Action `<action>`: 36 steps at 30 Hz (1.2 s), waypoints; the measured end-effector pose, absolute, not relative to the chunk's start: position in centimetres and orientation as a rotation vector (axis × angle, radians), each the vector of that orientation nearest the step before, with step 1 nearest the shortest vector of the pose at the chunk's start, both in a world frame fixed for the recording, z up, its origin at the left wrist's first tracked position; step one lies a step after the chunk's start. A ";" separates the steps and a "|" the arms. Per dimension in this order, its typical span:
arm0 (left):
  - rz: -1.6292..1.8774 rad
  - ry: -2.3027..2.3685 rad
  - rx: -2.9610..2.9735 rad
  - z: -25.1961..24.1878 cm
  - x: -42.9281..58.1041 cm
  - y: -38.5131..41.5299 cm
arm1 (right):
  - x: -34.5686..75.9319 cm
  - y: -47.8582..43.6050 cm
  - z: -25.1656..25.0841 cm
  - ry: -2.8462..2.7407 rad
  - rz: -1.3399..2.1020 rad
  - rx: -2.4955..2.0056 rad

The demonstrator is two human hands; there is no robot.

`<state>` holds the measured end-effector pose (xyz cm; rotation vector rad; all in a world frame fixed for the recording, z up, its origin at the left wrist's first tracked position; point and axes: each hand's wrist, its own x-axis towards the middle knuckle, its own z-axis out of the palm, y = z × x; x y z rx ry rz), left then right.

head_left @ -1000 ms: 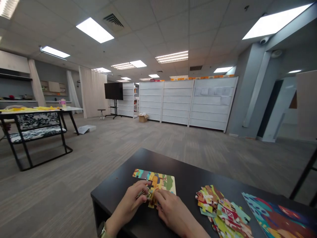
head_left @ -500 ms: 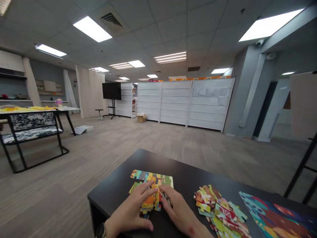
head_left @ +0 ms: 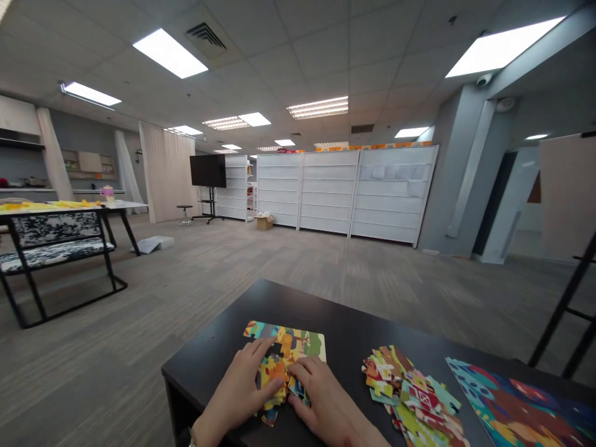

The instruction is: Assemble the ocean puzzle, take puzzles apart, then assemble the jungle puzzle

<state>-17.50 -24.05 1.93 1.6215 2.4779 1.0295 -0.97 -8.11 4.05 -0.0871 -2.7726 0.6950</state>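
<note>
A partly joined jigsaw puzzle (head_left: 294, 343) in bright colours lies near the front left of the dark table (head_left: 354, 323). My left hand (head_left: 239, 388) rests on its left side, fingers stretched flat over the pieces and thumb pressed against them. My right hand (head_left: 323, 403) lies beside it on the puzzle's lower right, its fingers pressed flat on the pieces. The two hands nearly touch over the puzzle's lower edge.
A heap of loose puzzle pieces (head_left: 410, 394) sits to the right of my hands. A colourful picture sheet (head_left: 516, 406) lies at the table's right end. A bench and a table (head_left: 56, 236) stand at the far left, white shelving (head_left: 349, 192) at the back.
Both hands went from pinching pieces together above the puzzle to pressing flat on it. The joined pieces now lie down on the table under the fingers.
</note>
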 end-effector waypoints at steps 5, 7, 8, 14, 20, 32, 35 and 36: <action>1.135 2.350 1.673 2.1 -17.6 -24.3 | -1.1 -7.8 3.3 -2.642 0.759 -0.121; 1.181 2.304 1.676 2.1 -17.6 -24.3 | -1.2 -7.3 3.1 -2.525 0.823 -0.216; 1.198 2.287 1.681 2.1 -17.7 -24.2 | -1.3 -7.0 2.9 -2.457 0.863 -0.264; 1.273 2.287 1.712 2.2 -17.8 -24.1 | -1.5 -6.0 2.7 -2.203 0.981 -0.334; 1.218 2.317 1.745 3.0 -17.6 -24.7 | -1.0 -7.4 3.4 -2.393 0.859 -0.187; 0.908 2.479 1.715 2.8 -17.2 -24.2 | -1.2 -7.2 4.6 -2.853 0.481 -0.126; 0.925 2.626 1.596 2.5 -17.4 -24.1 | -1.2 -7.5 5.1 -2.934 0.266 -0.076; 0.921 2.660 1.560 2.5 -17.4 -24.0 | -1.2 -7.6 5.3 -2.947 0.216 -0.066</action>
